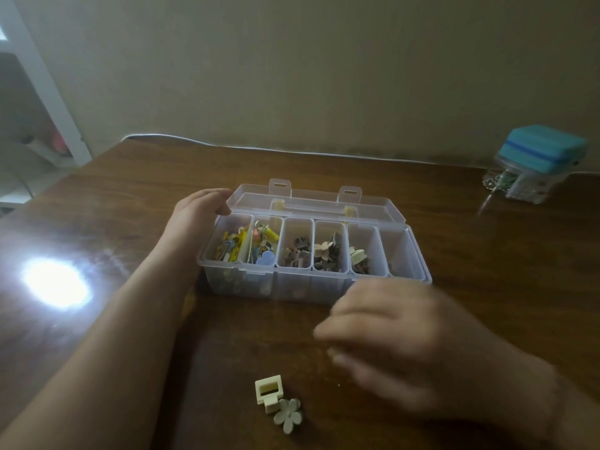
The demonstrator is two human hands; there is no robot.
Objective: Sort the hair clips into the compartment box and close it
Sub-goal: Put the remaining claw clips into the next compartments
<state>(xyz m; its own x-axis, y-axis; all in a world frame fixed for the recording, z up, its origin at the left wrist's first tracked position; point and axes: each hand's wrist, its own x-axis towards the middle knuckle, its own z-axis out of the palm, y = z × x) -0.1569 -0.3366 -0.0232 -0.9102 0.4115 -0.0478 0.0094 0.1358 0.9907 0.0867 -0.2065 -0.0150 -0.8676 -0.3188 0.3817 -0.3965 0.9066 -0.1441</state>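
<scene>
At the left of the frame a bright glare (56, 284) is seen on the brown tabletop (130, 196). Next to it, the left hand (198, 211) is laid against the left end of the clear compartment box (292, 289), with its fingers (224, 207) curled at the corner where the open lid (311, 199) is hinged back. In the middle of the frame the box compartments are already filled with many hair clips (259, 246), while the rightmost one looks nearly bare. Near the lower edge, two loose clips lie touching: a cream square clip (268, 391) and a pale flower clip (288, 414). At the lower right the right hand (399, 349) is blurred; whether something is held cannot be told. The sorting step seems almost finished. Probably the two loose clips must be picked up and dropped in a matching compartment, and the lid then folded forward. At the far right a jar with a teal lid (542, 154) is standing.
</scene>
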